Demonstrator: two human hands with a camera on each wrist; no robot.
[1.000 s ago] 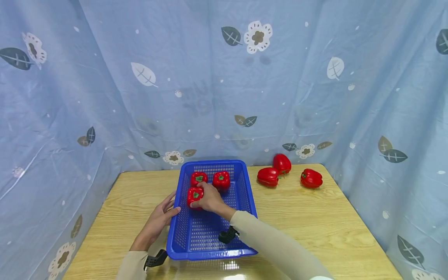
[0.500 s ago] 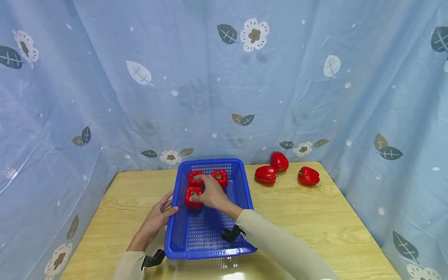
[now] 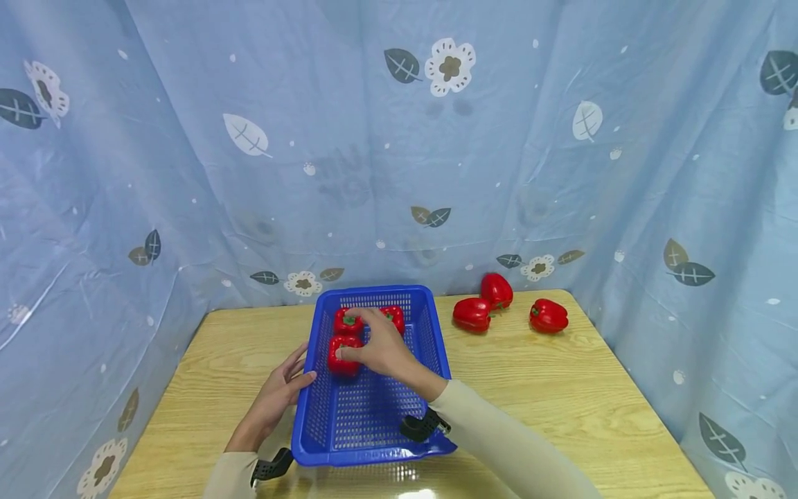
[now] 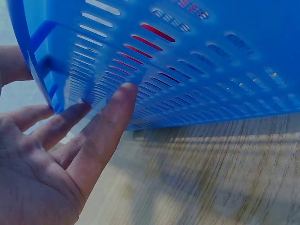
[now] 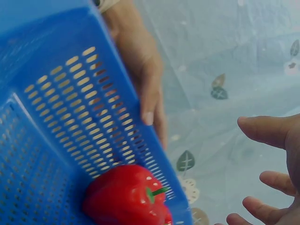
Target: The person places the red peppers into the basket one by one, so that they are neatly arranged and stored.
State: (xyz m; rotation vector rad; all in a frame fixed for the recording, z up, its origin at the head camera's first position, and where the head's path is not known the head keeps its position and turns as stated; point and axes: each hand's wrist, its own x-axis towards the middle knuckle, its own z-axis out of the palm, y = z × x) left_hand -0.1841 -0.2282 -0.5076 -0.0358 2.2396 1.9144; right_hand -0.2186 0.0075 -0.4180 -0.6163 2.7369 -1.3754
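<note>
A blue plastic basket point(image 3: 374, 454) stands on the table with red bell peppers at its far end. My left hand point(image 3: 274, 398) holds the basket's left wall, thumb at the rim and fingers along the perforated outside point(image 4: 183, 70). Over the peppers hovers my right hand point(image 3: 389, 350), its fingers spread and apart in the right wrist view, with nothing between them. Nearest its thumb is the front bell pepper point(image 3: 339, 364), stem up. Behind it sits another bell pepper point(image 3: 344, 322); a third bell pepper point(image 3: 394, 315) at the right is partly hidden by the hand.
Right of the basket, a bell pepper point(image 3: 472, 315) lies on its side against another bell pepper point(image 3: 497, 290). Farther right is a separate bell pepper point(image 3: 548, 316). A blue patterned curtain point(image 3: 349, 173) borders the wooden table point(image 3: 561, 395) at the back and sides.
My right hand has let go of the front bell pepper, spread its fingers and drawn slightly up and right. The peppers stay in place; my left hand keeps its hold on the basket.
</note>
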